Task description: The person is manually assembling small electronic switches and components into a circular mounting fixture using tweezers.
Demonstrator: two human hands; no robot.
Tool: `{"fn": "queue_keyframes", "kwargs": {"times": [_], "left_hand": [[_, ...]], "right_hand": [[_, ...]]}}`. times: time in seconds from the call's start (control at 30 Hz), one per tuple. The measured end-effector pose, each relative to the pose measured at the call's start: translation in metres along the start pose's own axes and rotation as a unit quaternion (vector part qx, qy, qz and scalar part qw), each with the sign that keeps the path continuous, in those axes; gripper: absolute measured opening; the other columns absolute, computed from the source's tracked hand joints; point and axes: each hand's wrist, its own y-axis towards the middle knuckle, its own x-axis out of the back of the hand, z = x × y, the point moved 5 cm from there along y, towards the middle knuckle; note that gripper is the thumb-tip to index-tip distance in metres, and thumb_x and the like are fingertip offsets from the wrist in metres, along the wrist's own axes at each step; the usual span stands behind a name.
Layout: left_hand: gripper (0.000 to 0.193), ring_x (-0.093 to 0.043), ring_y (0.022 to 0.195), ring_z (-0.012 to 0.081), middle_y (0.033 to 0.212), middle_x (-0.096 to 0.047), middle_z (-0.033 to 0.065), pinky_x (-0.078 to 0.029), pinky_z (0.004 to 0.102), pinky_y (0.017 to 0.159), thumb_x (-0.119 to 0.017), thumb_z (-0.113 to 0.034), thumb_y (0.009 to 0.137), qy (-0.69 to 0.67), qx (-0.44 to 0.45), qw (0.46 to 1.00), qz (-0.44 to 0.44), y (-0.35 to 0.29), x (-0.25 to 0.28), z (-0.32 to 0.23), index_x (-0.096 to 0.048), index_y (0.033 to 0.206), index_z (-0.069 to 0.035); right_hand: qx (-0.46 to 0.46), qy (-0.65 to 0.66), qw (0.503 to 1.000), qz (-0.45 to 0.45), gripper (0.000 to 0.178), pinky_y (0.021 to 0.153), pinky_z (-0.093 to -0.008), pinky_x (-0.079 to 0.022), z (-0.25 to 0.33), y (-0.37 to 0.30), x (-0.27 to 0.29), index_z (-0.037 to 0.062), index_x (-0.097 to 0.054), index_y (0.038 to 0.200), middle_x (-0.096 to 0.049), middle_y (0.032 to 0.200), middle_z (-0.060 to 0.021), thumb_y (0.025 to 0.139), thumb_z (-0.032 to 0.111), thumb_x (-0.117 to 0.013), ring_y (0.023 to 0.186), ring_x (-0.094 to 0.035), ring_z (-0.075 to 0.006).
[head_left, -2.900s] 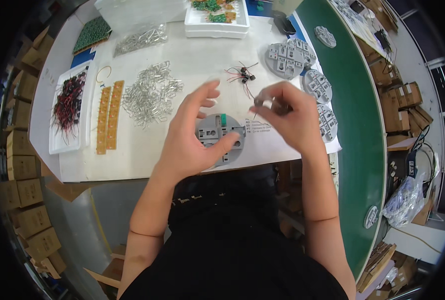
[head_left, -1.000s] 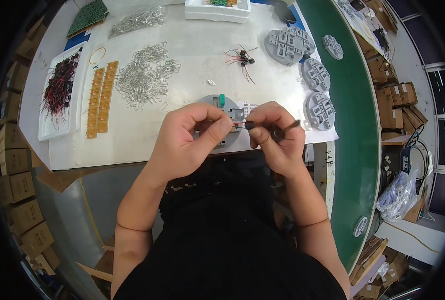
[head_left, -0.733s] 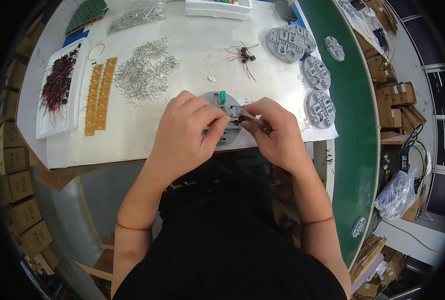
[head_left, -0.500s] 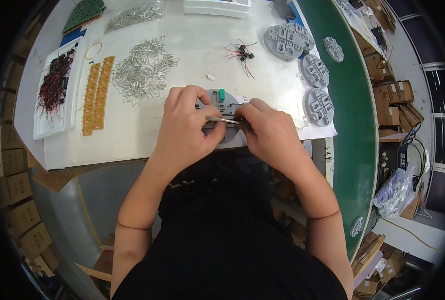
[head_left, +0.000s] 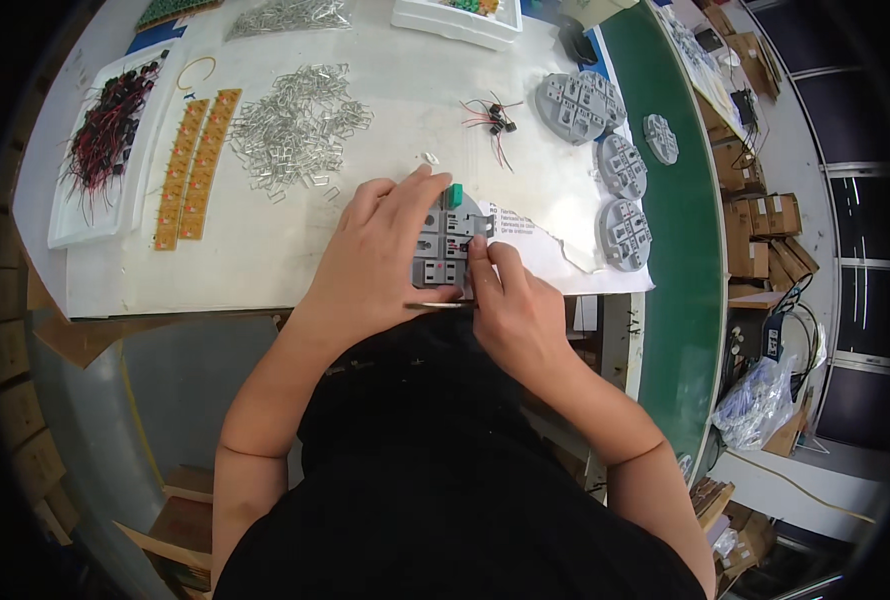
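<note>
A round grey plastic base (head_left: 431, 268) with several slotted compartments lies at the table's front edge. A green block (head_left: 454, 195) stands at its far side. My left hand (head_left: 365, 260) grips the base's left edge, with the fingers along the far side and the thumb at the near side. My right hand (head_left: 520, 310) presses its fingertips onto the right part of the base. Tucked in that hand is a thin metal tool, apparently tweezers (head_left: 437, 305), pointing left below my left thumb. Whatever lies under the right fingertips is hidden.
Metal clips (head_left: 300, 125) lie in a loose pile at left, beside two orange circuit-board strips (head_left: 200, 165). A white tray (head_left: 70, 225) holds wired black parts. More wired parts (head_left: 495, 118) lie farther back. Similar grey bases (head_left: 625, 235) stand at right, near torn printed paper (head_left: 575, 250).
The tweezers have dropped from over the base to its near side, still in my right hand. My right fingertips now press on the base. My left hand has opened out along its edge.
</note>
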Motion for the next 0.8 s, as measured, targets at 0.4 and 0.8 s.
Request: {"fn": "queue_keyframes", "kwargs": {"times": [0.4, 0.8], "left_hand": [[0.104, -0.058, 0.126, 0.0398, 0.149, -0.049, 0.0181, -0.054, 0.0508, 0.103, -0.098, -0.027, 0.062, 0.086, -0.045, 0.989, -0.112, 0.004, 0.026, -0.004, -0.052, 0.155, -0.019], [0.115, -0.06, 0.123, 0.0369, 0.141, -0.058, 0.0185, -0.051, 0.0449, 0.104, -0.102, -0.04, 0.056, 0.031, 0.049, 0.997, 0.04, -0.003, 0.032, 0.009, -0.051, 0.154, -0.007]], "right_hand": [[-0.311, 0.724, 0.611, -0.072, 0.029, 0.059, -0.0284, -0.048, -0.067, -0.026, 0.013, -0.0034, -0.069, 0.126, -0.063, 0.098, -0.006, 0.105, 0.016, -0.068, 0.067, -0.058, -0.0126], [-0.093, 0.395, 0.914, -0.027, 0.038, 0.076, -0.0309, -0.052, -0.05, 0.002, 0.034, 0.0033, -0.07, 0.135, -0.069, 0.095, -0.0088, 0.097, -0.002, -0.067, 0.083, -0.063, -0.0184]]}}
